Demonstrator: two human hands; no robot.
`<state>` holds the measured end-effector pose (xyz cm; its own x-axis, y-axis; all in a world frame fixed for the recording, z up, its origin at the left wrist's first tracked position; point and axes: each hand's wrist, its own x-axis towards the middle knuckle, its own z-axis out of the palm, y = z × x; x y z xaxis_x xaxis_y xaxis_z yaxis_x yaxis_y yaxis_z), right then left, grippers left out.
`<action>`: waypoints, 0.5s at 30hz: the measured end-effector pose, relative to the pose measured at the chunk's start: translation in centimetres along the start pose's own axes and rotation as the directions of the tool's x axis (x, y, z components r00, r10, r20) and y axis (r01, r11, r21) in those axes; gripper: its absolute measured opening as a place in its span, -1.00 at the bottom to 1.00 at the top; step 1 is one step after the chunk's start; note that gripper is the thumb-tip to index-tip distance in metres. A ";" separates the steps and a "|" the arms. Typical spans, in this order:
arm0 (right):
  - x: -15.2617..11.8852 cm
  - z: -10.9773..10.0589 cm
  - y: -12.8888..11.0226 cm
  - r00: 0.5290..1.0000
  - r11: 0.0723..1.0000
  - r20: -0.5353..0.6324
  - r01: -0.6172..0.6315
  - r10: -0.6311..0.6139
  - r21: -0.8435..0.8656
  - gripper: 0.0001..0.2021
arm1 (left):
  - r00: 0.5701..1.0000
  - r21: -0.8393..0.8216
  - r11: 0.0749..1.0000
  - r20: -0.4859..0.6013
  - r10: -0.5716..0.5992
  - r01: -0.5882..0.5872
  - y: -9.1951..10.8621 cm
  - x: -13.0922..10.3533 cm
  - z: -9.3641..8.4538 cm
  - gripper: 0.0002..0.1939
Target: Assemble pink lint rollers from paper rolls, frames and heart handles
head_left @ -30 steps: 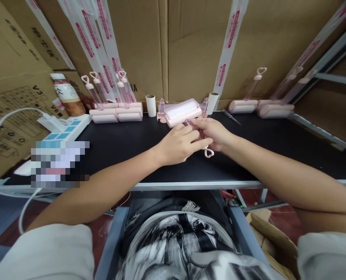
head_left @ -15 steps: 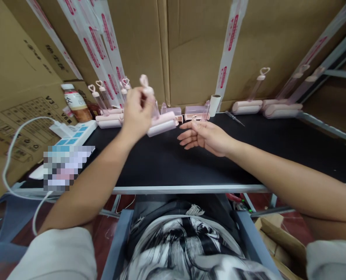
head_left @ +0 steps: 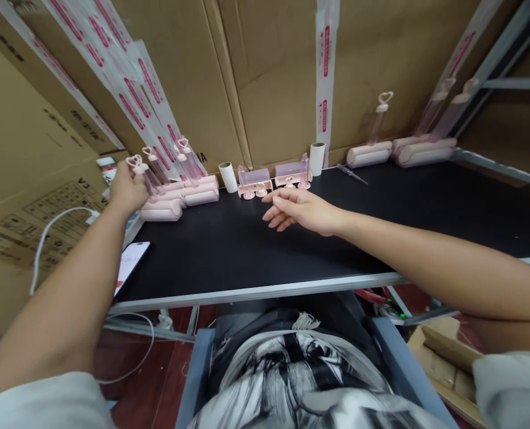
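Note:
My left hand (head_left: 128,189) is closed around the clear handle of a pink lint roller (head_left: 161,211), just below its heart-shaped top. The roller head is low at the left end of the black table, beside several similar lint rollers (head_left: 201,192) with upright handles. My right hand (head_left: 303,210) hovers over the middle of the table, fingers loosely stretched and holding nothing. Just behind its fingertips are two sets of pink and clear lint roller parts (head_left: 254,186) with small heart-topped pieces. A white paper roll (head_left: 228,177) stands left of them, another (head_left: 317,159) to their right.
More lint rollers (head_left: 369,154) stand at the back right, with a small screwdriver (head_left: 352,173) nearby. A phone (head_left: 130,262) lies at the table's left edge. Behind the left hand is a bottle (head_left: 107,170). Tall cardboard (head_left: 273,77) walls the back; a metal edge (head_left: 247,292) runs along the front.
My left hand has carried the lint roller from the middle to the row at the far left. My right hand stays nearly in place, open. The view has shifted slightly.

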<state>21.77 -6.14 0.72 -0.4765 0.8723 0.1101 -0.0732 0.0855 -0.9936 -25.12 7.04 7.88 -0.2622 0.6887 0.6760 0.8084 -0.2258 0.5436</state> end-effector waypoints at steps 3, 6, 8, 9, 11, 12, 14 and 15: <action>0.0 -0.1 0.0 1.000 1.000 0.010 0.001 -0.001 -0.013 -0.65 | 0.997 -0.019 0.999 -0.063 -0.041 0.040 -1.1 0.0 0.8 0.01; 0.0 0.0 0.1 1.000 1.000 0.018 -0.002 0.003 -0.029 -0.67 | 0.993 -0.032 0.998 -0.099 -0.061 0.058 -1.9 -0.1 1.4 -0.04; -0.1 0.0 0.1 1.000 0.999 0.027 -0.001 0.002 -0.041 -0.69 | 0.993 -0.036 0.998 -0.102 -0.060 0.056 -2.2 -0.4 1.5 -0.06; -0.1 0.1 0.1 0.999 0.999 0.034 0.002 0.000 -0.047 -0.71 | 0.994 -0.038 0.998 -0.099 -0.050 0.046 -2.3 -0.6 1.4 -0.07; -0.1 0.2 0.1 0.999 0.998 0.046 0.005 -0.002 -0.058 -0.73 | 0.995 -0.032 0.999 -0.097 -0.031 0.028 -2.5 -0.8 1.2 -0.11; -0.1 0.2 0.1 0.999 0.998 0.049 0.006 -0.002 -0.063 -0.74 | 0.995 -0.031 0.999 -0.100 -0.023 0.020 -2.7 -0.9 1.1 -0.14; -0.1 0.2 0.0 0.999 0.997 0.048 0.006 -0.002 -0.082 -0.75 | 0.996 -0.072 0.996 -0.072 0.046 -0.051 -3.1 -0.8 1.0 -0.22; -0.2 0.2 0.0 0.999 0.995 0.045 0.006 -0.001 -0.095 -0.76 | 0.993 -0.115 0.987 -0.024 0.114 -0.116 -3.3 -0.8 1.0 -0.29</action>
<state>21.64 -6.39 0.74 -0.5150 0.8498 0.1123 0.0077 0.1356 -0.9907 -27.04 7.97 5.04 -0.1805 0.6419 0.7452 0.7675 -0.3819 0.5148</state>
